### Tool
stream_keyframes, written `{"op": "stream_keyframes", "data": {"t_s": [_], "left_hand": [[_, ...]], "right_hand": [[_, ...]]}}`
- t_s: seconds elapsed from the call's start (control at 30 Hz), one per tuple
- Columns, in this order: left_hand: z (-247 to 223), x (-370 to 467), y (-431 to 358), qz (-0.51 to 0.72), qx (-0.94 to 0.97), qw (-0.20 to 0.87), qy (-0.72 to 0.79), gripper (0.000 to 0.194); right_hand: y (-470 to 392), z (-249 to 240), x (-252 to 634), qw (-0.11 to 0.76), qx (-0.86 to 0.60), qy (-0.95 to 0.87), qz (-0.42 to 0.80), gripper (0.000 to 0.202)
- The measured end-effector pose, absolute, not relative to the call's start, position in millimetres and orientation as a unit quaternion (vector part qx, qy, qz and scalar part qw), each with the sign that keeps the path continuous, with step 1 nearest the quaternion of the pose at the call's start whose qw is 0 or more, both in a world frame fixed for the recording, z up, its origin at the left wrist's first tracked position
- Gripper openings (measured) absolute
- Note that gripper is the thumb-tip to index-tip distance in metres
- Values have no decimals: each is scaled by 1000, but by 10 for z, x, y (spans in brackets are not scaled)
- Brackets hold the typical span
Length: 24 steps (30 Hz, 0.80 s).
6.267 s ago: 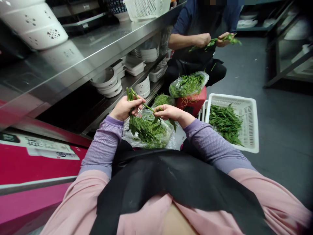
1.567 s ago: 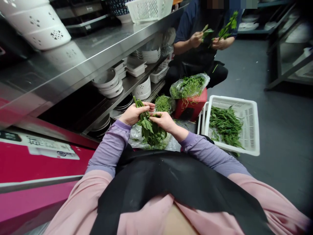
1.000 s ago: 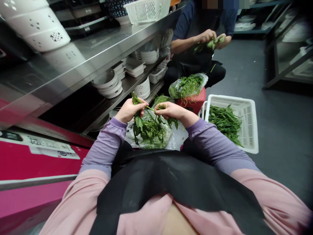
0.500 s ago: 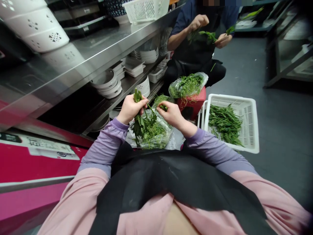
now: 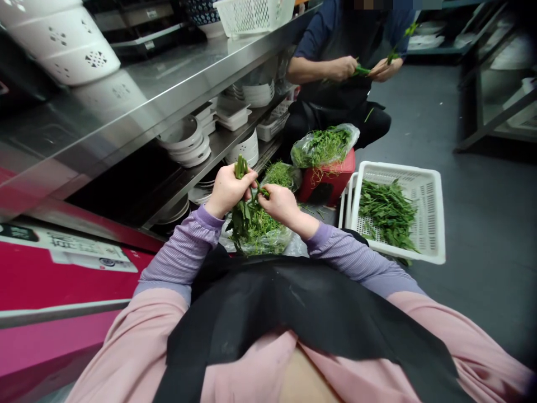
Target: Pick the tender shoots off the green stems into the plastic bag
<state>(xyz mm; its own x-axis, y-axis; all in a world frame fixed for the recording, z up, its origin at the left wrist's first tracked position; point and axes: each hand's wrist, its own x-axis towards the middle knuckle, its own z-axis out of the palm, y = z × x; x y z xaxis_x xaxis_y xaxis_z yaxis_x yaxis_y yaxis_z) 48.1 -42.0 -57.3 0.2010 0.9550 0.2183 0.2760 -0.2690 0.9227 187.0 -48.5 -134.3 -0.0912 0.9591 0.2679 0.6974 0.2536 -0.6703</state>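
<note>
My left hand (image 5: 230,189) is closed round a bunch of green stems (image 5: 241,167), whose leaves hang down below the fist. Close to its right, my right hand (image 5: 280,204) pinches a piece of green stem (image 5: 263,192) beside the bunch. Under both hands lies an open plastic bag of loose greens (image 5: 268,238). To the right, a white basket (image 5: 432,224) holds a pile of leafy stems (image 5: 388,212).
A red stool (image 5: 335,182) bears another bag of greens (image 5: 329,144). Beyond it a person (image 5: 335,84) in dark clothes handles green stems. Steel shelving (image 5: 226,148) with stacked white dishes (image 5: 187,143) runs along the left.
My right hand has moved left, closer to the bunch in my left hand. The other person's hands have come together lower down on a green stem.
</note>
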Motion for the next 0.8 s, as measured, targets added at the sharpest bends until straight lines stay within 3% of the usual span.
{"op": "stream_keyframes", "data": {"t_s": [0.2, 0.37, 0.5, 0.63, 0.8], "left_hand": [[-552, 327, -390, 473, 632, 393, 471, 14], [-380, 12, -319, 577, 558, 363, 473, 17], [-198, -174, -218, 595, 514, 397, 472, 18], [-121, -224, -124, 577, 492, 442, 479, 17], [-140, -156, -65, 551, 493, 470, 482, 13]], "right_hand": [[-303, -1352, 2056, 420, -466, -736, 253, 16], [69, -1572, 2480, 560, -562, -517, 322, 21], [316, -1983, 2722, 475, -641, -560, 224, 17], [282, -2080, 2521, 341, -627, -646, 271, 26], [5, -1550, 2053, 372, -404, -710, 442, 28]]}}
